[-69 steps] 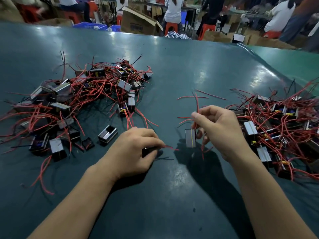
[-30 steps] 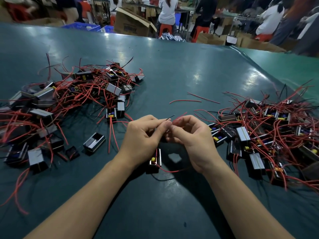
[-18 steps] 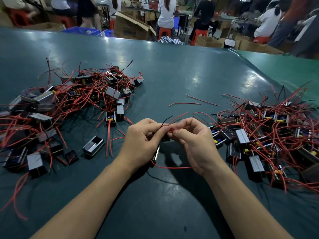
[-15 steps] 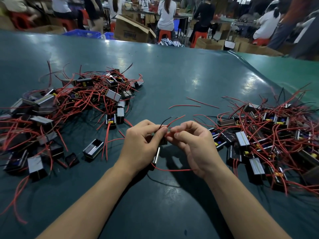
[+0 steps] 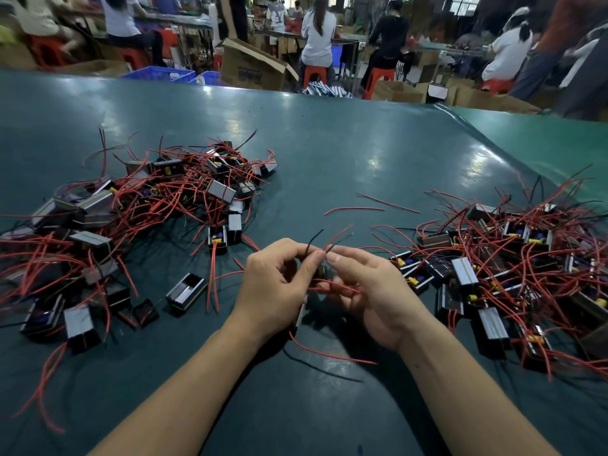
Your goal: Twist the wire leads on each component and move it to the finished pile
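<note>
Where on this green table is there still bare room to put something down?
The far half of the table, beyond both piles, is bare. A lane runs between the left pile and right pile, crossed by two loose red wires. The near edge around the forearms is free too. Both sides are crowded.

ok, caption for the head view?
Both hands pinch wire leads between two component piles.

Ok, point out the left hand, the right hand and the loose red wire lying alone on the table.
left hand (image 5: 273, 291), head view, back of hand.
right hand (image 5: 375, 291), head view, palm.
loose red wire (image 5: 353, 209), head view, mid-length.
</note>
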Tool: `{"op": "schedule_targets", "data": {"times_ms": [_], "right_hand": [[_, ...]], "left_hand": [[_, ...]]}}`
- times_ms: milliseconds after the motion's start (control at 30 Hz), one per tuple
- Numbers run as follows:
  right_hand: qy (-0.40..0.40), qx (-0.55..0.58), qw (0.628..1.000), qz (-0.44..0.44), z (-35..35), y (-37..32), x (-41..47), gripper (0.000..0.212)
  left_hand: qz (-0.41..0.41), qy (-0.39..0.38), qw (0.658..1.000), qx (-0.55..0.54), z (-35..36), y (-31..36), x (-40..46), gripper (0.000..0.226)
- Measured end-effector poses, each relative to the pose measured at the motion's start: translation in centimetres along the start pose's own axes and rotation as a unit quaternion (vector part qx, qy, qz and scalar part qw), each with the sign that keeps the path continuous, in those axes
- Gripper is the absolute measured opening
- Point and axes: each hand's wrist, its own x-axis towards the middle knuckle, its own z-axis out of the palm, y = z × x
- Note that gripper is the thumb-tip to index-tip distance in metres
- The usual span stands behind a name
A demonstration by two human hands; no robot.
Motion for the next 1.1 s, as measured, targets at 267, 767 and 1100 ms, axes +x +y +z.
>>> {"op": "schedule_targets", "data": {"times_ms": [267, 767, 1100], "right_hand": [[0.058, -0.081, 0.985, -0.144, 0.04, 0.38, -0.27, 0.012], [0.066, -0.178, 0.942, -0.277, 0.15, 0.47, -0.59, 0.022], [0.067, -0.225, 0.924, -0.303, 0.35, 0.72, -0.84, 0.020]], "left_hand": [[-0.025, -0.012, 0.999, -0.028, 0.15, 0.04, -0.11, 0.007], [0.070, 0.005, 0.997, -0.022, -0.31, -0.08, -0.21, 0.008], [0.069, 0.014, 0.996, 0.057, -0.40, 0.01, -0.28, 0.016]]}}
